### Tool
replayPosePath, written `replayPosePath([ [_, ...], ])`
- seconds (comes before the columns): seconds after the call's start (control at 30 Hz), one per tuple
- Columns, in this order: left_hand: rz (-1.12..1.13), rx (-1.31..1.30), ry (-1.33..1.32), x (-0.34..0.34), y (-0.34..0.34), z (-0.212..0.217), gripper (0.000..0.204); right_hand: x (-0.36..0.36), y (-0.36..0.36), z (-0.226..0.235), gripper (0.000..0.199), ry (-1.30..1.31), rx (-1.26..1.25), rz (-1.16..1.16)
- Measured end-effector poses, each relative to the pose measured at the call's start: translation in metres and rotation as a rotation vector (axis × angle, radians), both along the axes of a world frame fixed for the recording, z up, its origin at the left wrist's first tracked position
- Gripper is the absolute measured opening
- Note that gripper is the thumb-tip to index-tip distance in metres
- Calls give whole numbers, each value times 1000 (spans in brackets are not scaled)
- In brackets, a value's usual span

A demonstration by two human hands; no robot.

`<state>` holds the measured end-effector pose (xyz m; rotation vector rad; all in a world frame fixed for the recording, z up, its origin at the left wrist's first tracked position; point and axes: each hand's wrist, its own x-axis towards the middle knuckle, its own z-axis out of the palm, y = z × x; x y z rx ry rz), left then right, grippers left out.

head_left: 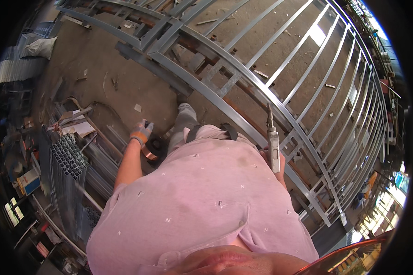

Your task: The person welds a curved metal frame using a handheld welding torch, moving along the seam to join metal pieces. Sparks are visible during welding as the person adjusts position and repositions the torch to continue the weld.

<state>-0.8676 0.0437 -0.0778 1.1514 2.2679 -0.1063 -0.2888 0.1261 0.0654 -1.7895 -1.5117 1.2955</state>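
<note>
My left hand (142,131), in an orange and grey glove, hangs out at my left side. Its fingers look loosely bent and a little apart, with nothing visible in them. Just beside it is a dark round thing with a copper-coloured band (155,147), whose kind I cannot make out. On my right side, my right hand (281,162) is closed round a grey power tool with a long thin tip (274,149), held tip away from me. The tool and my shirt hide most of those fingers. Past the tool lies a large silver metal frame (212,94) with many parallel bars.
Stacked square metal tubes (69,156) lie at my left, with papers (78,127) near them. A white sack (41,47) lies at the far left. Rusty beams (250,103) run under the frame. Small scraps dot the brown floor (96,68).
</note>
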Motion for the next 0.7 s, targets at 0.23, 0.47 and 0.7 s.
replayPosePath([
  [0.23,145,440,-21,-104,174,41,37,-73,32,10,27,-165,-36,-94],
  [0.47,-204,882,88,-200,327,57,22,-198,69,44,28,-269,-183,-172],
  [0.7,-571,1091,-66,-229,396,19,17,-284,69,51,26,-277,-274,-174],
])
